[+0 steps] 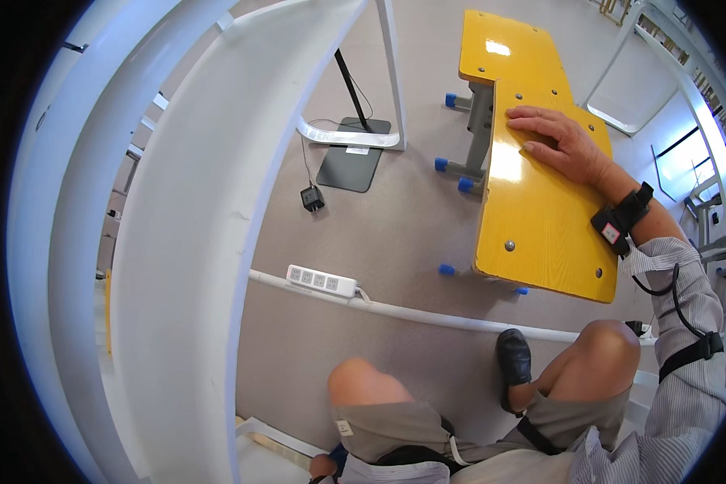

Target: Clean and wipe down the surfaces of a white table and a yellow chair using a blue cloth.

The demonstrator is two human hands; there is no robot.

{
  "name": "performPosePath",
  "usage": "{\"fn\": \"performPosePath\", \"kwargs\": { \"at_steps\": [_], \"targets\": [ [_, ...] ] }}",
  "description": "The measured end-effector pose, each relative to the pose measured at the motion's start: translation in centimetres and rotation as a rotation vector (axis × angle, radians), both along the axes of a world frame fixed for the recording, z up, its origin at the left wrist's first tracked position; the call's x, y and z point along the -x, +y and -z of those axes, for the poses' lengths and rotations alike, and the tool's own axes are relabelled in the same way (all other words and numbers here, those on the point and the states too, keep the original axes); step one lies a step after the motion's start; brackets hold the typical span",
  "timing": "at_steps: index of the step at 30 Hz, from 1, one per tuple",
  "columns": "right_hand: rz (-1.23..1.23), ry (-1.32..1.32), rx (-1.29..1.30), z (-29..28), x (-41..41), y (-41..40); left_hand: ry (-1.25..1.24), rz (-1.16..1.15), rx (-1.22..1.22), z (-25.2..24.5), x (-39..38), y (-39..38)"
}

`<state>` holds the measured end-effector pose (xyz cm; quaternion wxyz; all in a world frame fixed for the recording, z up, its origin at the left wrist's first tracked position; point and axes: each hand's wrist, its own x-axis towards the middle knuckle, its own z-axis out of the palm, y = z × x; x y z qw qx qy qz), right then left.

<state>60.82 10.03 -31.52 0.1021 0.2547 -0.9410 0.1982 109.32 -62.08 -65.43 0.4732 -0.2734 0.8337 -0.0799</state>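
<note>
My right hand point(556, 142) lies palm down on a yellow wood-grain stool top point(538, 224), with its fingers slightly spread and nothing grasped. Round bolt heads dot that top. Against its far end stands another yellow top point(511, 45), on grey metal legs with blue foot caps. A black strapped device point(620, 221) sits on my right wrist, and a cable runs from it up the striped sleeve. My left hand is out of view; only a small patch of skin shows at the bottom edge, beside my bent knee.
A white curved tabletop point(181, 242) fills the left side. On the floor, a white power strip point(320, 281) lies along a white tube point(423, 314). Beyond are a black cube plug adapter point(312, 198) and a stand's black base plate point(351, 168), beside a white table leg point(393, 72).
</note>
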Motion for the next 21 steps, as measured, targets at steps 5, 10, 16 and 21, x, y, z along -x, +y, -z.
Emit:
{"fn": "performPosePath", "kwargs": {
  "at_steps": [5,10,16,21],
  "targets": [
    [0.006,0.013,-0.016,0.5,-0.1,0.7,0.401,-0.047,-0.270,-2.8,4.8,2.5],
    [0.007,0.016,-0.011,0.0,-0.4,0.9,0.684,-0.362,-0.546,-7.7,16.6,8.3],
    [0.071,-0.012,-0.054,-0.2,-0.5,0.0,1.070,-0.405,-0.898,-13.6,29.7,15.7],
    [0.073,-0.238,-0.177,-2.5,-4.1,-0.7,1.080,-0.462,-1.299,-22.9,36.4,25.5]
  ]
}}
